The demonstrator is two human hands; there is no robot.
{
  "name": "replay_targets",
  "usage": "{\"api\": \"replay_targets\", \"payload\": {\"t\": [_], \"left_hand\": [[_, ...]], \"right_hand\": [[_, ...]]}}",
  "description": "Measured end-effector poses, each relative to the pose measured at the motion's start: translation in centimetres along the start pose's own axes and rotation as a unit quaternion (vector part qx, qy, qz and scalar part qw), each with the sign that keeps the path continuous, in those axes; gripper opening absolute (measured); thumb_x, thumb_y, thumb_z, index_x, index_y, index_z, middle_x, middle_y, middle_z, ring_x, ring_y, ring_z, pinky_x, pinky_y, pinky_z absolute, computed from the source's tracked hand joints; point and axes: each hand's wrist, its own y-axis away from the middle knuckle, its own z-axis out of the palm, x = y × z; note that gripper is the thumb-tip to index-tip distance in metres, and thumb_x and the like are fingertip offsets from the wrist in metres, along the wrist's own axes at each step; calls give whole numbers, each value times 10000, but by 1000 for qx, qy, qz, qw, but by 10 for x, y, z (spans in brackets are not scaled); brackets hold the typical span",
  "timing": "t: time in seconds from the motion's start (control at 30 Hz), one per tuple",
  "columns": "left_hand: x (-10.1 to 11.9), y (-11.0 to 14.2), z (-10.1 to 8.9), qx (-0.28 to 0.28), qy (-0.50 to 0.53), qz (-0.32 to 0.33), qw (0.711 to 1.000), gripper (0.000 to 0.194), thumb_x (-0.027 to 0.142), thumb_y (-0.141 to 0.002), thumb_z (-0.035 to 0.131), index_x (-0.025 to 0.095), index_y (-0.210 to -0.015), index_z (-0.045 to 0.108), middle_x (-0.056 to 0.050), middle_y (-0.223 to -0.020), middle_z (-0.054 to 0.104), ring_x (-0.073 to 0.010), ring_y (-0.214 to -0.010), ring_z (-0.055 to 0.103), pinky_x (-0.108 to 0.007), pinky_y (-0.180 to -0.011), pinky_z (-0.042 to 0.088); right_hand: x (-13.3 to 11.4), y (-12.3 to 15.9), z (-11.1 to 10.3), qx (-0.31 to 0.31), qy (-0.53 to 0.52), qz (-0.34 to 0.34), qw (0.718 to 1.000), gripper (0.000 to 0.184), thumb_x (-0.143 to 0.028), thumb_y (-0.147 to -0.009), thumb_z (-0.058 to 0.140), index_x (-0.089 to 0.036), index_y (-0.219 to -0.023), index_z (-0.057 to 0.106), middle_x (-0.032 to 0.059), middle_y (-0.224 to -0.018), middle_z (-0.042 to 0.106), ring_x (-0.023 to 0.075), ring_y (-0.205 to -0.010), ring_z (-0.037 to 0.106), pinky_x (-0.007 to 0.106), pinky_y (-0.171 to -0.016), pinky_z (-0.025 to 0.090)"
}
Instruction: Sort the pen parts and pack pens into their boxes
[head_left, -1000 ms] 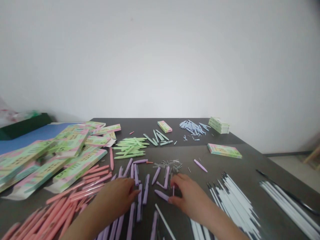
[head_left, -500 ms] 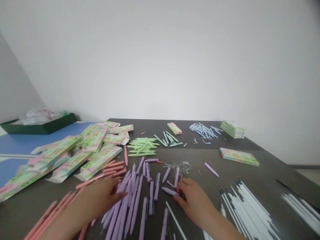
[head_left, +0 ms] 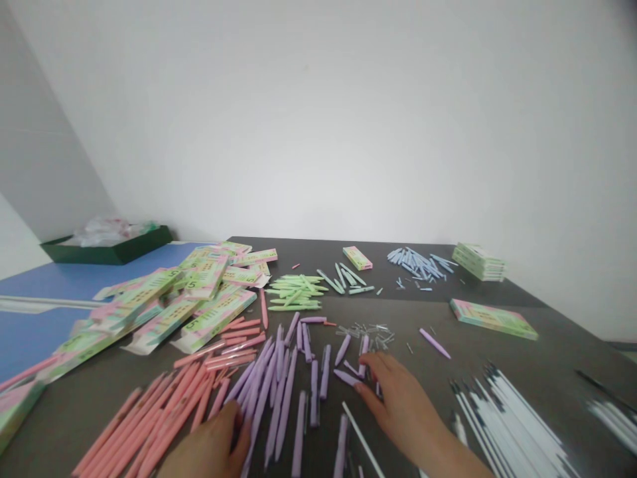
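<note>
Dark tabletop (head_left: 423,305) stretches up to a pale wall (head_left: 318,133), with the purple pile (head_left: 287,398) in its near middle part. Beside the near left edge of that pile, the left hand (head_left: 212,445) has its fingers curled and the thumb a little apart; whether they pinch anything, I cannot tell. Red barrels (head_left: 149,425) lie left of the pile, so a light, narrow grip would avoid dragging both colours together.

Right of the pile, the right hand (head_left: 398,398) has its index finger and thumb spread, the thumb by a pointed purple piece (head_left: 346,377); the other fingers are partly hidden. A single white rod (head_left: 362,438) slants nearer the wearer, and white rods (head_left: 517,425) lie farther right. Small round parts can roll, so it seems best to lift from above with the fingertips rather than push sideways.

Just beyond the pile, to its right, lie small clear parts (head_left: 368,335), easily scattered by a sleeve or knuckle. Farther past it come green barrels (head_left: 298,292), then blue pieces (head_left: 418,263) to the right.
</note>
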Motion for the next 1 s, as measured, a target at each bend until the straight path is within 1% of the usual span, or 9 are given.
{"api": "replay_targets", "payload": {"t": [0.37,0.47,0.53,0.63,0.7,0.77,0.83,0.9,1.0], "left_hand": [[-2,-14,6,23,-20,-2,1000,238,280,-751,349,202,-609,523,-115,-680,674,-281,-658,621,-355,-576,364],[-8,-15,1,38,38,-3,999,216,283,-736,388,196,-577,505,-79,-601,634,-240,-599,587,-316,-545,334],[-8,-12,-8,30,146,21,989,248,347,-744,421,194,-558,478,-36,-536,576,-191,-544,543,-277,-507,318],[11,-4,-25,-67,363,75,926,325,468,-712,507,181,-566,462,15,-481,519,-103,-426,435,-218,-421,277],[36,-1,-32,-159,465,82,867,338,488,-681,574,170,-613,479,20,-470,546,-60,-344,361,-189,-352,227],[65,-4,-31,-257,530,99,802,316,459,-689,599,154,-665,521,-2,-469,589,-44,-283,338,-175,-297,192],[91,-12,-23,-314,592,115,733,293,422,-714,594,148,-636,528,-6,-455,589,-36,-253,337,-166,-268,187],[110,-20,-12,-351,636,123,676,274,383,-736,584,137,-623,542,-5,-458,584,-34,-259,358,-155,-268,219],[125,-26,1,-394,659,124,629,236,334,-730,606,126,-631,555,-16,-473,587,-34,-279,378,-145,-278,233]], "right_hand": [[2,3,4,2,-22,-14,1000,316,-203,-800,494,-190,-1111,549,89,-1041,590,241,-956,538,384,-859,410],[1,3,1,27,-58,-21,998,307,-219,-802,502,-193,-1104,550,86,-1023,592,231,-929,541,380,-851,408],[-3,4,-2,41,-114,-25,992,274,-244,-813,500,-205,-1078,556,69,-950,598,209,-849,549,357,-796,424],[-14,7,-9,25,-280,-12,960,267,-338,-835,495,-234,-1075,546,37,-835,580,170,-727,538,310,-688,434],[-22,9,-13,-8,-438,-10,899,381,-434,-833,489,-252,-1167,481,43,-858,578,168,-733,551,297,-652,440],[-26,10,-17,-37,-576,-5,817,510,-501,-824,475,-272,-1267,371,60,-918,583,184,-769,581,304,-627,458],[-24,8,-20,-35,-646,22,762,571,-507,-811,497,-277,-1300,312,60,-892,603,196,-742,605,310,-584,472],[-18,4,-24,12,-662,58,747,601,-474,-791,550,-271,-1299,300,34,-782,624,184,-648,611,304,-553,475],[-9,-1,-31,86,-656,73,746,736,-428,-739,636,-294,-1334,225,9,-746,652,176,-638,621,316,-607,487]]}}
